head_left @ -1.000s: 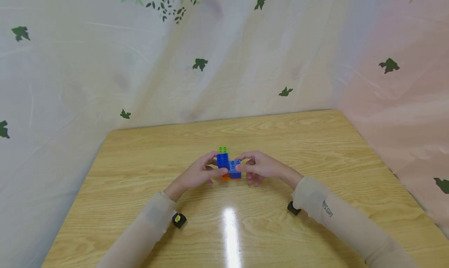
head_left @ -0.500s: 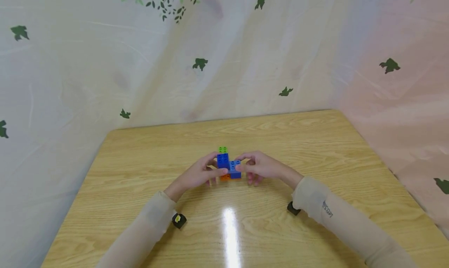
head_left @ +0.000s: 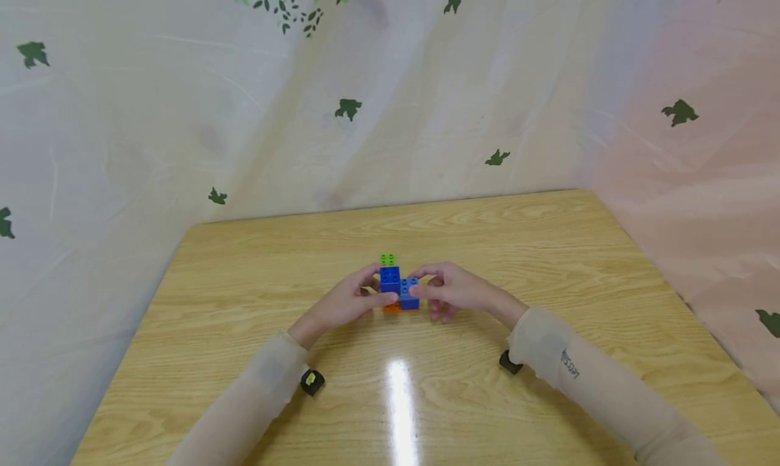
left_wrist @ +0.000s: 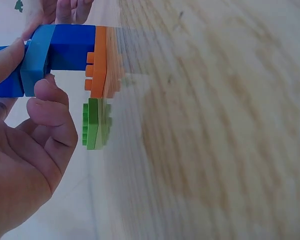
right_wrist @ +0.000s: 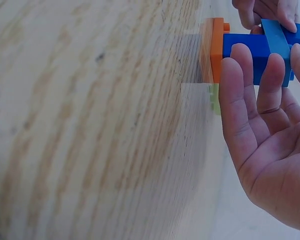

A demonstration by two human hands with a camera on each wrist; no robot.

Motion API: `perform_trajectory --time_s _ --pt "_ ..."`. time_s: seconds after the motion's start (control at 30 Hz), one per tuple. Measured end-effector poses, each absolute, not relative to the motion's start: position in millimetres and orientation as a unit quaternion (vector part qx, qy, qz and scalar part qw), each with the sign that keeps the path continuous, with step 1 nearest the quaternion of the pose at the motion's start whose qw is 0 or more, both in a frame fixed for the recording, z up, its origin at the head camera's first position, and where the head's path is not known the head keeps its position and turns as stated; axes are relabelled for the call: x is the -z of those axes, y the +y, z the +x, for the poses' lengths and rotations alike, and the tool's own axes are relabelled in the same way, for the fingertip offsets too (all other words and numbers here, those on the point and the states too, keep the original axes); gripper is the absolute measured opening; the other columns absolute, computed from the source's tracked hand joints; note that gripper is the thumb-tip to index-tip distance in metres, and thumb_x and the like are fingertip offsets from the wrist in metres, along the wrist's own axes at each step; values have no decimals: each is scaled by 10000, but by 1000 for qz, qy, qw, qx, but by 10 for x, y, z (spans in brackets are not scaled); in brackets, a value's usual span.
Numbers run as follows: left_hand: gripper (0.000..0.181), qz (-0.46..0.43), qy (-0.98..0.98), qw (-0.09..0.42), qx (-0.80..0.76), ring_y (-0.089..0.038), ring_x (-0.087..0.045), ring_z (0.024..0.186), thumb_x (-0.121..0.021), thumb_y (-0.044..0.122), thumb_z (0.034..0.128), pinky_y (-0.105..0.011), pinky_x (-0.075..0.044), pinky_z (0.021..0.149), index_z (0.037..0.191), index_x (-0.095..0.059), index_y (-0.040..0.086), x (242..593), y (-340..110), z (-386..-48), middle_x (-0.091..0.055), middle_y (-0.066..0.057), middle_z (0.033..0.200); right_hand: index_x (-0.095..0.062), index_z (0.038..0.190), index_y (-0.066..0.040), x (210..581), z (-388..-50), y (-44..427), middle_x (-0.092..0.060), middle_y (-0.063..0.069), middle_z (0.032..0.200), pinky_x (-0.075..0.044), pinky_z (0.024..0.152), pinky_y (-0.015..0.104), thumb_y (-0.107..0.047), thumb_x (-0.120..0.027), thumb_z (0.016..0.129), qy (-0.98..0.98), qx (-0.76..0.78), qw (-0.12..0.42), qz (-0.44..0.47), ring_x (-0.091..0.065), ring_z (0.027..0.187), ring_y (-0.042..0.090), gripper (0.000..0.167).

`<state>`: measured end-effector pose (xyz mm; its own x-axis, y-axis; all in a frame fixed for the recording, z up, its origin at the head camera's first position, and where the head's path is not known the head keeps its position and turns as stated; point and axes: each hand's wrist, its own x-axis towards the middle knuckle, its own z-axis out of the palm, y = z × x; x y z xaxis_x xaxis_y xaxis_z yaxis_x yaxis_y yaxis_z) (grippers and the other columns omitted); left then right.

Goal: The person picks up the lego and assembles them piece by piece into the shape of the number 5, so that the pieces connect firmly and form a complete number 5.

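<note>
A small brick structure stands on the table between both hands. Its orange plate (left_wrist: 100,62) lies at the bottom, with a green plate (left_wrist: 92,123) beside it on the table. On the orange plate sits a blue brick (left_wrist: 74,47), under a lighter blue piece (left_wrist: 37,60). A dark blue brick (head_left: 390,279) tops the left part of the stack. The left hand (head_left: 341,304) pinches the upper bricks between thumb and fingers. From the other side, the right hand (head_left: 457,288) grips the lighter blue piece, its thumb on top and lower fingers hanging loosely.
The wooden table (head_left: 274,263) ends at a pale curtain (head_left: 396,114) with leaf and bird shapes behind it. Dark wrist devices (head_left: 313,382) sit at both cuffs, and a bright light reflection runs down the table's front middle.
The dark blue brick has shifted slightly to the right in the head view, with the left thumb. The right hand holds nearly the same place.
</note>
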<state>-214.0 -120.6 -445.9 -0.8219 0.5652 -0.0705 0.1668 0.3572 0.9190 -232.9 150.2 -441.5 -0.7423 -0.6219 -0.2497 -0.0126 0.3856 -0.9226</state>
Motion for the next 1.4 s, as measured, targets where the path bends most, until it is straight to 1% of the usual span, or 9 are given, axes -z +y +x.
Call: perform_trajectory --time_s 0.1,0.2,0.33,0.7,0.93,1.07,1.27,1.33,1.4 --pt "552 227 803 192 -517 -317 -593 765 -690 391 978 -380 -527 642 1469 -493 232 4455 -1206 -2140 -594 -113 1099 -553 1423 -114 4414 -2326 1500 -633 121 728 -611 601 454 -421 -672 984 778 515 295 -204 -634 623 233 548" --pt "564 233 802 188 -517 -322 -596 761 -689 369 983 -377 -524 634 1480 -487 196 4454 -1202 -2142 -598 -114 1088 -553 1421 -113 4407 -2322 1500 -636 123 731 -611 601 452 -410 -666 991 779 515 294 -205 -635 628 234 535" --pt "561 239 803 183 -514 -321 -608 760 -687 352 987 -371 -529 627 1480 -486 178 4465 -1202 -2147 -602 -106 1076 -552 1422 -115 4400 -2319 1501 -639 126 737 -611 605 453 -401 -662 995 779 515 294 -206 -640 634 237 526" --pt "542 247 800 187 -514 -322 -598 725 -678 365 991 -362 -522 601 1460 -498 161 4458 -1202 -2153 -604 -106 1068 -551 1423 -116 4390 -2311 1506 -640 132 742 -612 617 463 -414 -667 989 778 515 295 -204 -646 642 252 539" --pt "536 264 798 195 -506 -329 -601 741 -648 367 1009 -395 -541 639 1471 -469 161 4458 -1221 -2162 -587 -111 1090 -554 1421 -116 4397 -2311 1495 -640 129 737 -611 605 451 -422 -674 982 777 518 295 -204 -644 636 240 547" --pt "524 277 796 197 -501 -341 -624 772 -644 360 1013 -426 -562 652 1461 -475 145 4453 -1232 -2182 -591 -113 1092 -545 1426 -94 4393 -2313 1493 -635 125 731 -611 604 453 -414 -677 982 775 520 297 -203 -639 628 237 563" --pt "403 283 793 207 -498 -330 -659 785 -684 296 995 -432 -585 642 1351 -552 160 4447 -1273 -2229 -622 -106 1064 -551 1419 -100 4393 -2310 1489 -631 119 727 -609 593 443 -411 -675 984 773 522 297 -204 -632 625 230 549" --pt "399 287 799 205 -487 -301 -669 810 -728 238 965 -418 -589 656 1320 -573 139 4434 -1295 -2256 -635 -95 1064 -552 1417 -102 4395 -2311 1489 -629 120 725 -608 586 433 -403 -674 987 772 525 299 -200 -634 622 228 539" --pt "420 290 806 196 -476 -278 -666 851 -771 159 923 -402 -589 696 1300 -592 108 4410 -1321 -2287 -640 -92 1077 -552 1419 -104 4395 -2311 1487 -629 121 723 -606 580 426 -398 -677 986 771 527 301 -196 -636 618 230 538"
